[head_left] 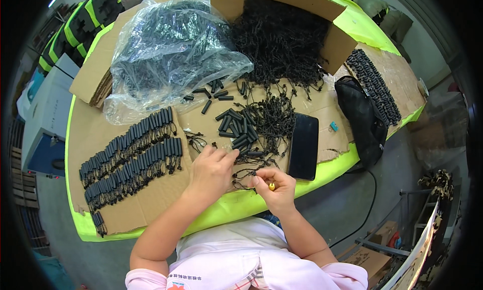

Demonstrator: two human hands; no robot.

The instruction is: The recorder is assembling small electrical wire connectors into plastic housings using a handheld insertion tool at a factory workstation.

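Observation:
My left hand (214,170) is bent over the near edge of a loose pile of short black tubes (236,126). Its fingers curl down beside the tubes, and whatever is under the fingertips is hidden. My right hand (276,189) is closed, thumb and index finger pinched at thin black knotted cords (246,173) by the table's front edge. Out of the same fist pokes the end of a slim yellow stick-like tool (272,186); its other end cannot be seen. More black cords (271,114) lie tangled just beyond the tubes.
Finished-looking tubes with cords (133,164) lie in rows at left on cardboard. A clear plastic bag (171,53) and an open carton (344,48) of black cords stand behind. A phone (303,146), a teal clip (334,126) and a black pouch (359,119) sit at right.

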